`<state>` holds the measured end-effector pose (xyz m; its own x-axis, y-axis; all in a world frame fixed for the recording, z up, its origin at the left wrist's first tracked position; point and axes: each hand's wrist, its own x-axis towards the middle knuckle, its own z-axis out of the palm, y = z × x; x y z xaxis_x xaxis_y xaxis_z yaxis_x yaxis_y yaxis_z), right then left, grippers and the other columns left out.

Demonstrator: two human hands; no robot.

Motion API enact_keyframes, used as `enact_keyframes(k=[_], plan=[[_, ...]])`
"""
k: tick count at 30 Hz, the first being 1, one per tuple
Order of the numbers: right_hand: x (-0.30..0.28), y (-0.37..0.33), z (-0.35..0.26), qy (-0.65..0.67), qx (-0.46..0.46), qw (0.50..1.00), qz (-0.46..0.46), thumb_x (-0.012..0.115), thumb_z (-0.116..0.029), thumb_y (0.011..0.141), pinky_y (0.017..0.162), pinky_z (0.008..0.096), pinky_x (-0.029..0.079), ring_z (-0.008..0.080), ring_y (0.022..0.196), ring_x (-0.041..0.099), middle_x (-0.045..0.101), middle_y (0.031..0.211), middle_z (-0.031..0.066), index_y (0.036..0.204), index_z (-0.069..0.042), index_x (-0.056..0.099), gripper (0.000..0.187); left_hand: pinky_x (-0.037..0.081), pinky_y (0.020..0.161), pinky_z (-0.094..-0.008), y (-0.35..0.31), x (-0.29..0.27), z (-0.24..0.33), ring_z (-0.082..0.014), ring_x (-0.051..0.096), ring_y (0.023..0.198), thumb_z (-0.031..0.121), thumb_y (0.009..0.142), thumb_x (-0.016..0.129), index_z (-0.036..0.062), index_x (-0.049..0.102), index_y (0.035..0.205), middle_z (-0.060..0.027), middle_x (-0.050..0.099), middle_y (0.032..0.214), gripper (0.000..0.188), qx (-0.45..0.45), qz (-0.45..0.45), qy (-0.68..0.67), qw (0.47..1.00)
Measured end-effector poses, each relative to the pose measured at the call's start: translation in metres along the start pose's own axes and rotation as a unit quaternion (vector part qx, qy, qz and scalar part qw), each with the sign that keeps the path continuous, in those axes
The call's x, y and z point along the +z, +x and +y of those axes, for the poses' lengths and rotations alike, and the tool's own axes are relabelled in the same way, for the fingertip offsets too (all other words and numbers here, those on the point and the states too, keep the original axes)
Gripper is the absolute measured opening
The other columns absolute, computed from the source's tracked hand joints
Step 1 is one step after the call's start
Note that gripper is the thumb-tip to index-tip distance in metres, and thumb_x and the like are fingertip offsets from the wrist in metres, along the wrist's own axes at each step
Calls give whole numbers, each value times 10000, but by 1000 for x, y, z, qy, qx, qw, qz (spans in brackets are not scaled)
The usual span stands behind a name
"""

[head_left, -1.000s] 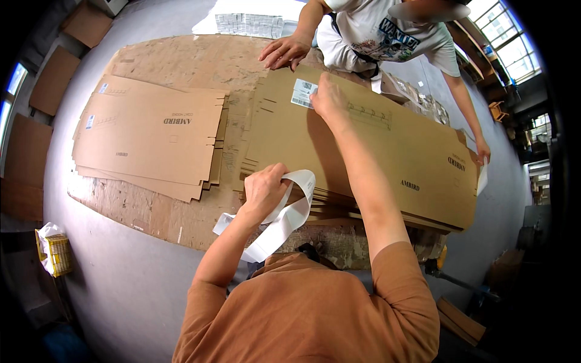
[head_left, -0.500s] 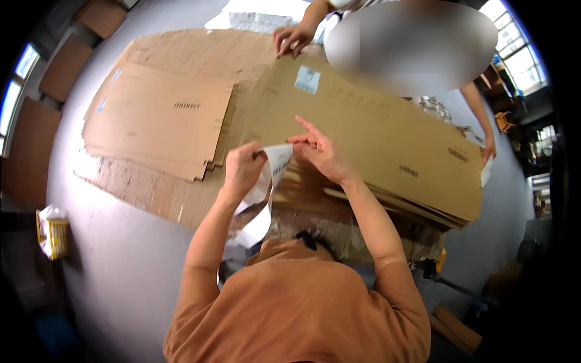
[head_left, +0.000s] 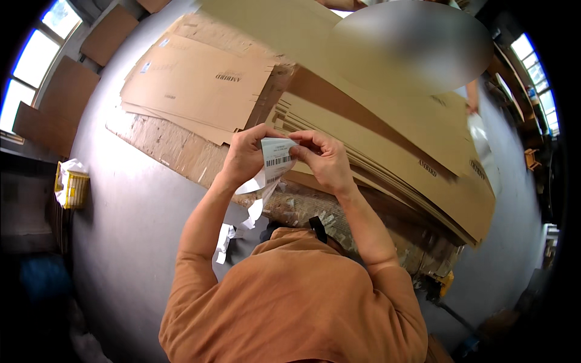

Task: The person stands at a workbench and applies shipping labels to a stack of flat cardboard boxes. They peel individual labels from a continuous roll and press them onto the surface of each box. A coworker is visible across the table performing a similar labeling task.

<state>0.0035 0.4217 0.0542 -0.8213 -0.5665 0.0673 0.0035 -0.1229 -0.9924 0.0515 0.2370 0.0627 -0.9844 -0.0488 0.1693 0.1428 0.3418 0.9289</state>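
A strip of white barcode labels [head_left: 277,158] is stretched between my two hands in front of my chest, its loose tail curling down toward the floor. My left hand [head_left: 247,156] grips the strip at its left side, fingers closed. Thumb and fingers of my right hand [head_left: 324,158] pinch the label's right edge. Just beyond my hands lies a stack of flat brown cardboard sheets [head_left: 369,142]. Above it, one large cardboard sheet [head_left: 387,100] is tilted up off the stack, next to a co-worker on the far side.
Another pile of flat cardboard [head_left: 193,85] lies on the worn wooden table [head_left: 181,162] to the left. Farther left on the floor side stands a yellow basket [head_left: 75,189] with a white bag. Cardboard panels [head_left: 63,109] lean by the window.
The top cardboard sheet has lifted and shifted away to the far left, baring the stack below. My right hand has closed from a pointing pose onto the label's edge.
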Motion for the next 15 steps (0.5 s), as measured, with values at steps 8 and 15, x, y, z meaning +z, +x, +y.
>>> enact_keyframes(k=[8,15], plan=[[-27,-16,-14,-208,-170,954,135,680,31,807,693,249,521,101,762,585,631,860,61,931,0,662,129,442,539,-297,20,36,3,-143,560,568,90,758,700,-20,605,777,-148,588,617,146,-34,-13,120,992],[-105,1,-27,-159,16,962,221,636,-84,864,535,201,412,42,596,503,618,710,-11,920,-14,680,100,453,641,-364,51,54,-39,-306,593,728,92,765,660,8,624,803,-143,615,801,99,-2,-20,154,988]])
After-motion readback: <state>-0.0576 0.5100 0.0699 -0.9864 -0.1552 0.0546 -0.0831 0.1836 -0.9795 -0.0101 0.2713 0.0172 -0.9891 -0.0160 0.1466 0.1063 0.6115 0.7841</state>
